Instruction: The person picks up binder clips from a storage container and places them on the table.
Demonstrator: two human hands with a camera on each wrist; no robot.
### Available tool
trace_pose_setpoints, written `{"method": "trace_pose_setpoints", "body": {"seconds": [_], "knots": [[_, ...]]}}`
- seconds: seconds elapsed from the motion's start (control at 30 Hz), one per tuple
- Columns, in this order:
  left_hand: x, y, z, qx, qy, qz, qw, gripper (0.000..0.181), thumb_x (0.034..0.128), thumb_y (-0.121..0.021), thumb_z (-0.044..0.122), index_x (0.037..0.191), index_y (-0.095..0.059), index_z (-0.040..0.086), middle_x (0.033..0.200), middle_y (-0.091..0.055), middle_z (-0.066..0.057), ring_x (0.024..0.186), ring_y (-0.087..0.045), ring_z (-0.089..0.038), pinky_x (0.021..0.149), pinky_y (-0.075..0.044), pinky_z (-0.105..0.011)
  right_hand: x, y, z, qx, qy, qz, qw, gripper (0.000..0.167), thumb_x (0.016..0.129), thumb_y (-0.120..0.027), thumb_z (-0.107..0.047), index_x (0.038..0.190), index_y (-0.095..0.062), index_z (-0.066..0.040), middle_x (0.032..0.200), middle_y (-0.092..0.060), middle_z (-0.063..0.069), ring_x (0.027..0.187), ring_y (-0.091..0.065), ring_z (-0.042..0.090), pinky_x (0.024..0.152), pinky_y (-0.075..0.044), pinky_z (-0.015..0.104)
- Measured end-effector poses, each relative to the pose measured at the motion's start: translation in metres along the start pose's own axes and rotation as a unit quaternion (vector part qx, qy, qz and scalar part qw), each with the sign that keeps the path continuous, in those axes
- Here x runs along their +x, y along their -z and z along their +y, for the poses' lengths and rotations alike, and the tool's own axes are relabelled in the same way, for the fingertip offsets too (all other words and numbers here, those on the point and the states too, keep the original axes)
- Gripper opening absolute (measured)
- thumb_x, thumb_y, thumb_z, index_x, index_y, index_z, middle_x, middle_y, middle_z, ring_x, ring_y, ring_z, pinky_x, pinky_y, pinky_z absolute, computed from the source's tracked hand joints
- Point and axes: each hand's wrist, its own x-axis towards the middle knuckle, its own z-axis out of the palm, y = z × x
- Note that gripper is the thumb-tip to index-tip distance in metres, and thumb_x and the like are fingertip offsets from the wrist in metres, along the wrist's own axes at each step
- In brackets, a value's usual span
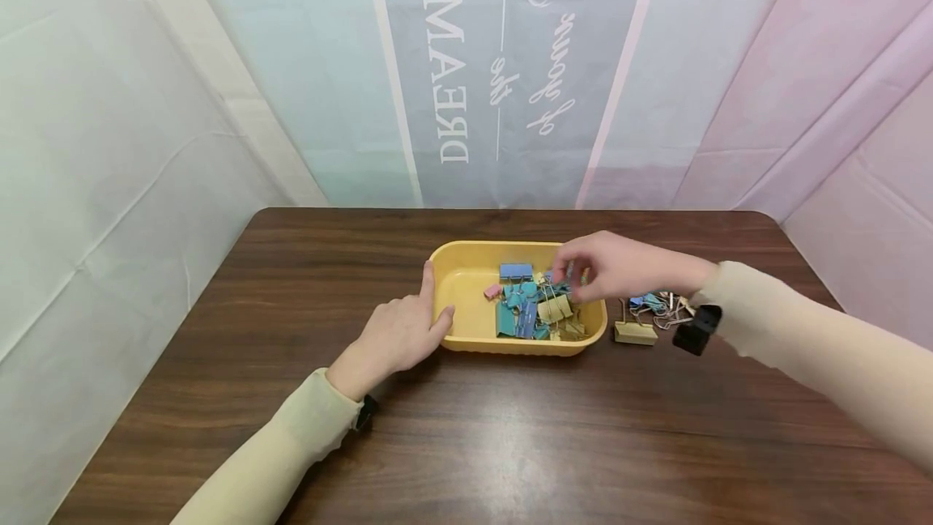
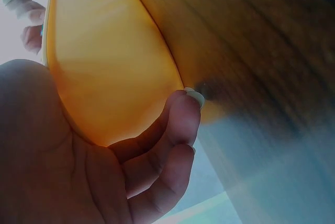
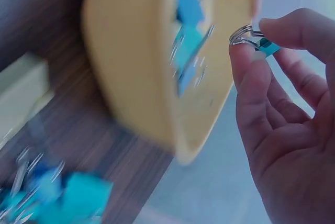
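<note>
A yellow plastic bin (image 1: 465, 310) holds a heap of blue, teal and gold binder clips (image 1: 554, 309), mostly in its right half, and a small pink clip (image 1: 492, 292) nearer the middle. My left hand (image 1: 401, 333) grips the bin's left end, thumb over the near rim; curled fingers (image 2: 183, 119) show against the outer wall in the left wrist view. Above the bin's right side, my right hand (image 1: 619, 263) pinches a small teal binder clip (image 3: 270, 49) by its silver wire handles between thumb and fingertips.
On the dark wooden table (image 1: 466, 444), right of the bin, lie a gold binder clip (image 1: 636, 334) and a loose pile of blue and teal clips (image 1: 645, 304), partly behind the right wrist. A printed cloth (image 1: 503, 177) hangs behind the table's far edge.
</note>
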Motion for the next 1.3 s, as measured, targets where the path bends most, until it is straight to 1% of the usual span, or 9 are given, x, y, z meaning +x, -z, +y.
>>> {"method": "trace_pose_setpoints", "body": {"seconds": [0.17,0.27,0.37,0.43,0.53,0.67,0.93,1.13,1.3], "knots": [[0.000,0.001,0.000,-0.002,-0.003,-0.001,1.0000,0.082,0.1029,-0.032,0.051,0.158,-0.001,-0.003,0.057,-0.052,-0.002,0.052,-0.053,-0.019,0.051,-0.042,-0.037,-0.038,0.011,0.030,-0.035,-0.050,0.048,0.9970,0.027,0.078,-0.070,0.002,0.096,-0.066,-0.018,0.091,-0.065,-0.006,0.080,-0.065,0.008,0.069,-0.054,0.029],[0.000,0.001,0.000,-0.002,-0.004,0.000,1.0000,0.082,0.1029,-0.032,0.050,0.157,-0.001,-0.003,0.057,-0.052,-0.002,0.052,-0.052,-0.019,0.050,-0.042,-0.036,-0.059,0.016,0.051,-0.078,-0.072,0.072,0.9918,0.028,0.077,-0.074,0.002,0.094,-0.066,-0.018,0.089,-0.064,-0.009,0.077,-0.064,0.005,0.066,-0.052,0.028],[0.000,0.002,-0.001,-0.001,-0.005,0.000,1.0000,0.083,0.1028,-0.031,0.051,0.157,-0.001,-0.003,0.057,-0.052,-0.002,0.052,-0.053,-0.019,0.050,-0.042,-0.036,-0.075,0.020,0.066,-0.123,-0.100,0.080,0.9842,0.028,0.076,-0.076,0.002,0.093,-0.067,-0.018,0.090,-0.062,-0.008,0.076,-0.062,0.005,0.064,-0.050,0.028],[0.000,0.002,-0.001,0.000,-0.005,-0.001,1.0000,0.083,0.1028,-0.031,0.051,0.157,0.000,-0.003,0.057,-0.052,-0.002,0.052,-0.053,-0.019,0.050,-0.042,-0.036,-0.082,0.021,0.074,-0.143,-0.120,0.076,0.9794,0.027,0.075,-0.076,0.002,0.092,-0.067,-0.017,0.090,-0.060,-0.007,0.076,-0.060,0.007,0.062,-0.049,0.029],[0.000,0.003,-0.002,0.000,-0.005,-0.002,1.0000,0.083,0.1030,-0.031,0.051,0.157,0.000,-0.004,0.057,-0.052,-0.002,0.052,-0.053,-0.019,0.050,-0.042,-0.036,-0.087,0.018,0.082,-0.167,-0.141,0.070,0.9734,0.026,0.075,-0.076,0.002,0.090,-0.066,-0.016,0.087,-0.058,-0.004,0.075,-0.057,0.010,0.062,-0.048,0.030],[0.000,0.002,-0.001,-0.003,-0.007,-0.002,1.0000,0.082,0.1034,-0.031,0.050,0.157,-0.001,-0.004,0.057,-0.052,-0.002,0.052,-0.053,-0.019,0.050,-0.042,-0.036,-0.090,0.014,0.088,-0.188,-0.144,0.068,0.9693,0.024,0.076,-0.078,0.000,0.089,-0.066,-0.017,0.084,-0.054,-0.004,0.073,-0.053,0.010,0.063,-0.047,0.031],[0.001,0.001,-0.001,0.000,-0.010,0.000,1.0000,0.082,0.1036,-0.032,0.050,0.157,-0.001,-0.004,0.059,-0.052,-0.001,0.053,-0.053,-0.018,0.052,-0.043,-0.037,-0.089,0.015,0.088,-0.179,-0.167,0.059,0.9678,0.022,0.079,-0.080,-0.004,0.090,-0.067,-0.017,0.085,-0.056,-0.004,0.075,-0.053,0.012,0.064,-0.047,0.034],[0.001,0.003,0.000,-0.002,-0.004,-0.006,1.0000,0.082,0.1036,-0.031,0.050,0.157,0.000,-0.003,0.058,-0.052,-0.002,0.054,-0.053,-0.019,0.053,-0.043,-0.038,-0.090,0.019,0.084,-0.179,-0.170,0.057,0.9674,0.020,0.080,-0.080,-0.006,0.089,-0.067,-0.017,0.082,-0.057,-0.005,0.074,-0.053,0.012,0.063,-0.046,0.034],[0.000,0.002,0.000,-0.003,-0.002,-0.010,0.9999,0.082,0.1037,-0.031,0.050,0.157,0.000,-0.003,0.057,-0.052,-0.002,0.053,-0.053,-0.019,0.052,-0.043,-0.037,-0.088,0.025,0.077,-0.188,-0.145,0.079,0.9681,0.020,0.079,-0.079,-0.003,0.088,-0.066,-0.015,0.079,-0.055,-0.007,0.071,-0.051,0.011,0.062,-0.045,0.032]]}}
